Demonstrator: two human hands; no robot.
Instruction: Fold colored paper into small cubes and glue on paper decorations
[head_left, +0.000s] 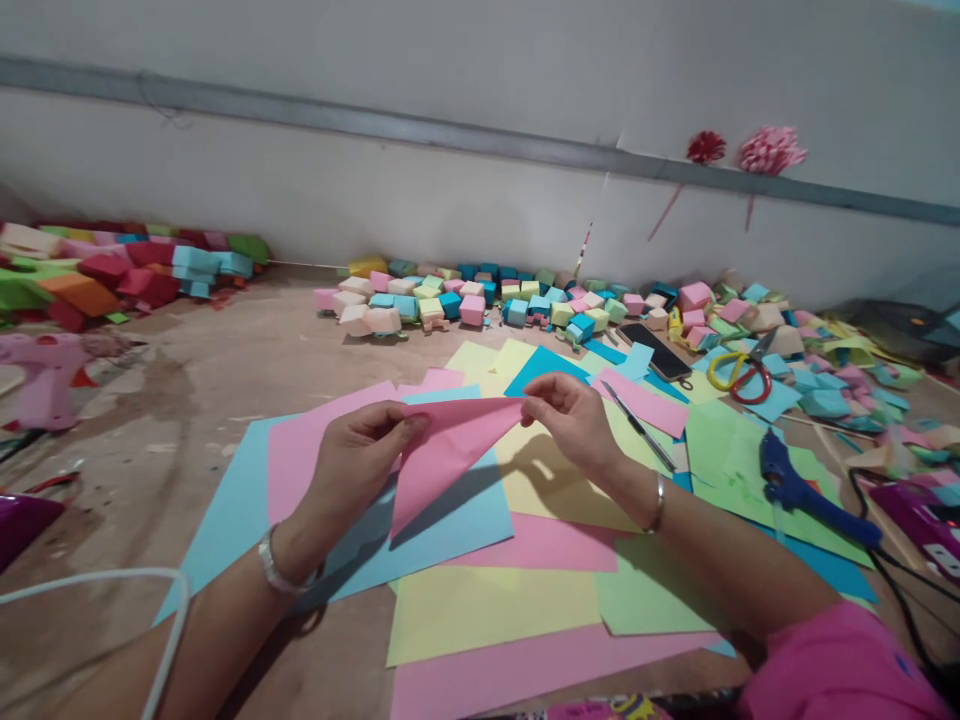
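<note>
I hold a pink paper sheet folded into a triangle above the table. My left hand pinches its left corner with closed fingers. Its right corner is pinched by my right hand, fingers closed too. Below the folded sheet lie several flat coloured sheets: blue, yellow, pink and green.
Rows of small coloured paper boxes line the wall. A phone, scissors, a craft knife and a blue glue gun lie at the right. A pink glue gun and larger boxes sit at the left.
</note>
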